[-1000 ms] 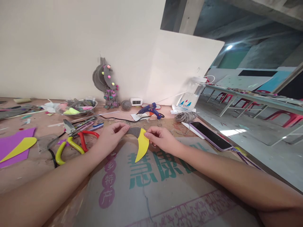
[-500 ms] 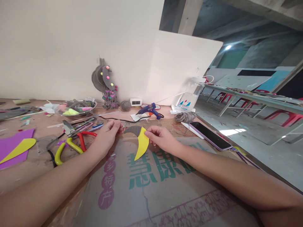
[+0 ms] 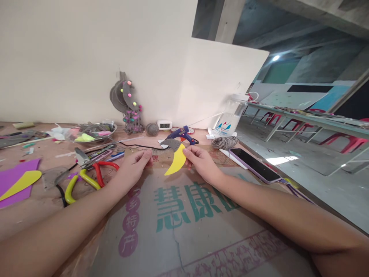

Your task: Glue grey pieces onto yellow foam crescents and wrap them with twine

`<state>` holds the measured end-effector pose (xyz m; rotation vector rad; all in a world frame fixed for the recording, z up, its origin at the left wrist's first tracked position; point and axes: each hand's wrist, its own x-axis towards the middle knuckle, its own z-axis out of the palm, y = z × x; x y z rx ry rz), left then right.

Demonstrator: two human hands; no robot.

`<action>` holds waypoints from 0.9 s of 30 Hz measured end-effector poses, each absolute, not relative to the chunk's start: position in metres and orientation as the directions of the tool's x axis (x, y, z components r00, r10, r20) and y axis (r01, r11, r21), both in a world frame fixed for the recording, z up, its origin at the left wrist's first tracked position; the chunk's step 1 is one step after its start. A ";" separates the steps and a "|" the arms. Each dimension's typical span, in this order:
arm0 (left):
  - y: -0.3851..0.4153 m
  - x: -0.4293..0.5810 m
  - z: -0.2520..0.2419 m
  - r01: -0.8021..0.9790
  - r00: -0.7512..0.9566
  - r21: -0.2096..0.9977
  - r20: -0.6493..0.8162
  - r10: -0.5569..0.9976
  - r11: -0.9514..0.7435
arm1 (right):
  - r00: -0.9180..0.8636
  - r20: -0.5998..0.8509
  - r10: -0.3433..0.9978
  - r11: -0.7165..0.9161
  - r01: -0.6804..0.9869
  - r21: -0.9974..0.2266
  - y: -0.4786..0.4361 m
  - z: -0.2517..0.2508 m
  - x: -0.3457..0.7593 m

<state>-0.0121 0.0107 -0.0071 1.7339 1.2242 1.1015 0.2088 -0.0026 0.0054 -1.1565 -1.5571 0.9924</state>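
A yellow crescent (image 3: 177, 161), its upper end wrapped in grey yarn (image 3: 172, 144), is held above the printed board (image 3: 144, 238). My right hand (image 3: 201, 161) pinches it at its right edge, near where the wrapping stops. To the left of the crescent is my left hand (image 3: 139, 159), its thumb and fingers pressed together; whatever they hold is too small to make out. Behind the crescent lies a blue glue gun (image 3: 184, 134), partly covered by its wrapped end.
Pliers with yellow handles (image 3: 83, 177), red-handled scissors (image 3: 105, 167) and purple foam (image 3: 27, 173) lie left. A phone (image 3: 255, 165), yarn bundle (image 3: 225, 142) and bottle (image 3: 230, 113) stand or lie right. A decorated hanging (image 3: 129, 100) is at the wall.
The crescent has turned and moved slightly up and right, its yellow tip swinging up. My left hand is a little farther from it.
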 end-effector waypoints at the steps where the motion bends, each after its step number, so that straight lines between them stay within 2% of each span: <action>1: 0.010 -0.012 -0.007 0.339 0.191 0.898 0.227 0.955 -0.281 | -0.152 0.198 0.968 0.230 0.235 -0.944 -0.004 0.005 0.208; 4: 0.008 -0.010 -0.005 0.349 0.227 0.887 0.233 0.946 -0.302 | -0.208 0.185 0.961 0.243 0.308 -0.920 -0.010 0.006 0.204; 10: 0.003 -0.007 -0.001 0.353 0.347 0.893 0.153 0.925 -0.280 | -0.274 0.178 0.945 0.281 0.407 -0.869 -0.016 0.005 0.202; 17: 0.006 -0.009 -0.001 0.250 0.291 0.939 0.158 0.943 -0.235 | -0.373 0.175 0.911 0.348 0.471 -0.810 -0.018 0.003 0.200; 23: 0.001 -0.008 0.003 0.277 0.334 0.936 0.117 0.935 -0.216 | -0.228 0.296 0.928 0.369 0.431 -0.823 -0.016 0.007 0.203; 27: 0.000 -0.007 0.003 0.310 0.349 0.922 0.115 0.930 -0.230 | -0.291 0.219 0.931 0.331 0.425 -0.843 -0.017 0.005 0.203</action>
